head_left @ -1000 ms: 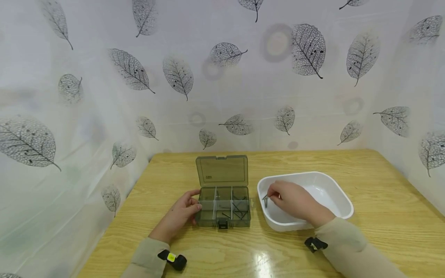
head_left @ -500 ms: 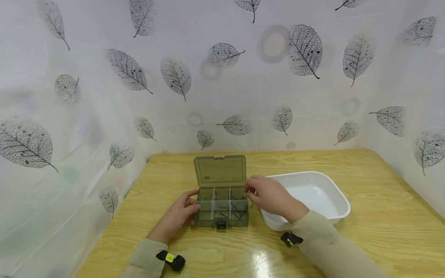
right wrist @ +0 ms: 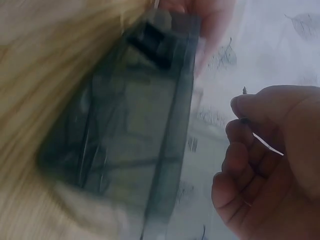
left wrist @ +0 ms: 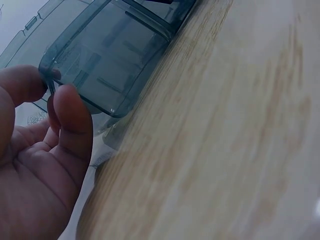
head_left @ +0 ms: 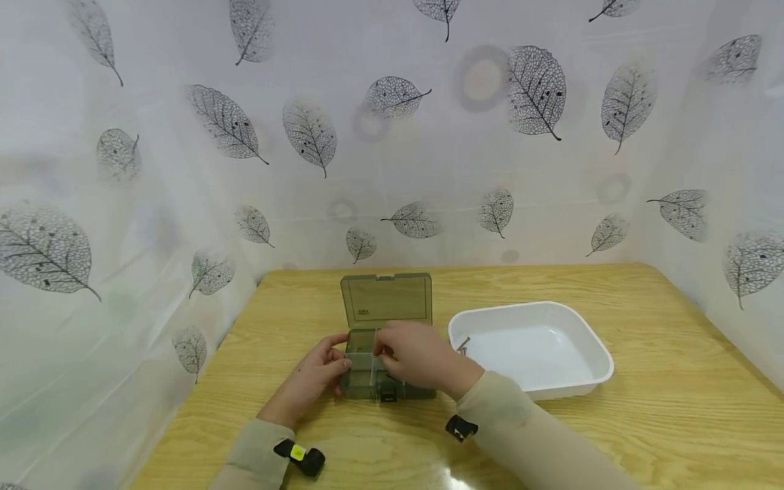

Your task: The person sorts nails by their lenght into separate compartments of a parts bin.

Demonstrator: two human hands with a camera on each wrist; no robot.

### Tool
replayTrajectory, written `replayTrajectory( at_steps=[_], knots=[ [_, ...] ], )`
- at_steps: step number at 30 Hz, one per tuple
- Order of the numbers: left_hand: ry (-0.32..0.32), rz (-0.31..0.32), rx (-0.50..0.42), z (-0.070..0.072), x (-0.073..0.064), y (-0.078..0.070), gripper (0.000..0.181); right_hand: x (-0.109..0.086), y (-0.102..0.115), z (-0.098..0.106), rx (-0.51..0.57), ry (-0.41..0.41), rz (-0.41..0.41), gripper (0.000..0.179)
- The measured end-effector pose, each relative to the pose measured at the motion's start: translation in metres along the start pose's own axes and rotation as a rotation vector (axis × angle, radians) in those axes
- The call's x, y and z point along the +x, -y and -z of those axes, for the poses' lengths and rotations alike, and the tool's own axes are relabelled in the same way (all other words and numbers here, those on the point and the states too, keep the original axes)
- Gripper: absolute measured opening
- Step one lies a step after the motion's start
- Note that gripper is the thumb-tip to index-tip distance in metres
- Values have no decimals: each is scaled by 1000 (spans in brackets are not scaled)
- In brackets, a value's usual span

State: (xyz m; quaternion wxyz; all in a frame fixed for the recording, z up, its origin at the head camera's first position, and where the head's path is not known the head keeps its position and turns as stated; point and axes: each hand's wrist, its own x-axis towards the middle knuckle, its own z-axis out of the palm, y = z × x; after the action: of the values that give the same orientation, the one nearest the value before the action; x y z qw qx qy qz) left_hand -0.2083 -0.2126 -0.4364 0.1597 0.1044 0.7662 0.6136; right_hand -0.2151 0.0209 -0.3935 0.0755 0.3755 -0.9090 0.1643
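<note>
A smoky see-through compartment box (head_left: 361, 378) stands on the table, its lid (head_left: 387, 299) raised at the back. My left hand (head_left: 311, 378) pinches the box's left wall between thumb and fingers; the left wrist view shows this grip at a corner of the box (left wrist: 107, 65). Over the middle compartments hangs my right hand (head_left: 416, 355), which covers much of the box's right side. In the right wrist view, the right thumb and forefinger pinch a small screw (right wrist: 244, 90), and only its pointed tip and a dark bit show. The other right fingers curl loosely.
A white tray (head_left: 603, 367) stands to the right of the box, with a few screws (head_left: 463, 346) at its left end. Wood-grain table (head_left: 380, 449) surrounds both. A leaf-print curtain (head_left: 429, 156) hangs behind and at the sides.
My right hand has moved left from the tray's left end to above the box's middle, carrying the screw. My left hand keeps its grip on the box.
</note>
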Motion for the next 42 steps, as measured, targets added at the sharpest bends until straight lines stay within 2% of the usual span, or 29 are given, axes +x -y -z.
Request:
replayTrajectory(
  at_steps=[2, 7, 15, 21, 31, 42],
  knots=[
    [4, -5, 3, -1, -3, -5, 54, 5, 6, -4, -7, 5, 22, 11],
    [2, 1, 4, 0, -3, -5, 54, 13, 18, -10, -22, 19, 53, 11],
    [-8, 18, -8, 7, 10, 23, 55, 16, 23, -11, -30, 72, 18, 16],
    [-13, 8, 6, 7, 11, 25, 56, 12, 14, -10, -41, 77, -12, 26],
    [-10, 6, 6, 8, 12, 25, 56, -12, -8, 9, 13, 65, -68, 32],
    [-25, 3, 49, 7, 15, 31, 54, -48, -39, 23, 72, 32, -166, 36]
  ],
)
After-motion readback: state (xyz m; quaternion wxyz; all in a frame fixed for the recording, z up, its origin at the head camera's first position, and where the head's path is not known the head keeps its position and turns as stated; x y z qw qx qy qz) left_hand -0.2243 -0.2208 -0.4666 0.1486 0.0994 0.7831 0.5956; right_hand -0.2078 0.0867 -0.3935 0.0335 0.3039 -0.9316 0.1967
